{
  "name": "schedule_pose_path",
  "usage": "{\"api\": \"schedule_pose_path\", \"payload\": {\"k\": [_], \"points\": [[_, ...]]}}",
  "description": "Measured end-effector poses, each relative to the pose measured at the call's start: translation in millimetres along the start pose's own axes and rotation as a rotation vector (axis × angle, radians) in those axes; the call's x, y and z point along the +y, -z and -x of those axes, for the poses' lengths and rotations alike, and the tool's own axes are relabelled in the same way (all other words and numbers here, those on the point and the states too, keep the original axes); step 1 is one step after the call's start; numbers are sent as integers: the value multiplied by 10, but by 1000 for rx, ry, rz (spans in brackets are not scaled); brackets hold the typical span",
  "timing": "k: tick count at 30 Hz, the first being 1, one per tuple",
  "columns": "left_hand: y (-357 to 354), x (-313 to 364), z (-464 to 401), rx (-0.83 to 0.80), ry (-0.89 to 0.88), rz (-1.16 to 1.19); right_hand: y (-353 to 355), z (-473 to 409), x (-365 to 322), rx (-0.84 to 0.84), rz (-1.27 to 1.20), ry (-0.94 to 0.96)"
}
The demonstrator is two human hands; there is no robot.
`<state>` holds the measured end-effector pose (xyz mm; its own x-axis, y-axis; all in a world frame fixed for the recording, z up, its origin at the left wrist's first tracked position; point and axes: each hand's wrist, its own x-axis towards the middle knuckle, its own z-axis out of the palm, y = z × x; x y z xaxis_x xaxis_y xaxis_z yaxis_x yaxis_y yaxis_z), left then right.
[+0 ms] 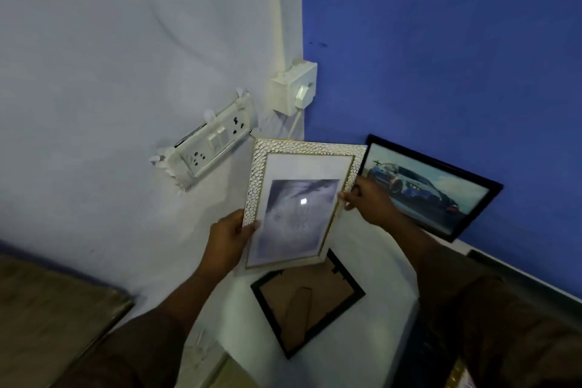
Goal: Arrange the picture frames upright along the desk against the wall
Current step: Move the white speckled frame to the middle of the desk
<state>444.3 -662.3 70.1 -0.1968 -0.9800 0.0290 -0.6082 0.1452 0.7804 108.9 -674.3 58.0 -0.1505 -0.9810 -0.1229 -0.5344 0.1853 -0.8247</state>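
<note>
I hold a white pebble-textured picture frame point(302, 167) with gold trim in the air above the white desk point(371, 264), its glass facing me. My left hand point(231, 241) grips its lower left edge and my right hand point(368, 200) grips its right edge. A black frame with a car picture point(441, 189) stands leaning against the blue wall, behind my right hand. Another black frame point(310, 302) lies face down on the desk below the held frame, its brown backing and stand showing.
A white switch and socket strip point(208, 145) and a white socket box with a plug point(296, 88) hang on the pale wall near the corner. A brown surface point(53, 309) lies at the lower left. A gold-edged frame corner point(459, 378) shows at the bottom right.
</note>
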Motion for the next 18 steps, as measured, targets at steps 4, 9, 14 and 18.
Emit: {"api": "schedule_pose_path", "payload": {"k": [4,9,14,18], "points": [[39,521,343,100,-65,-1,230,585,-12,-54,-150,-45],[162,1058,736,122,-102,-82,621,1367,-213,-178,3,-194],[214,1556,1019,6,-198,-393,987,2089,-718,236,349,229],[106,1948,1310,-62,-365,-611,1161,2641,-1099,315,483,482]]}}
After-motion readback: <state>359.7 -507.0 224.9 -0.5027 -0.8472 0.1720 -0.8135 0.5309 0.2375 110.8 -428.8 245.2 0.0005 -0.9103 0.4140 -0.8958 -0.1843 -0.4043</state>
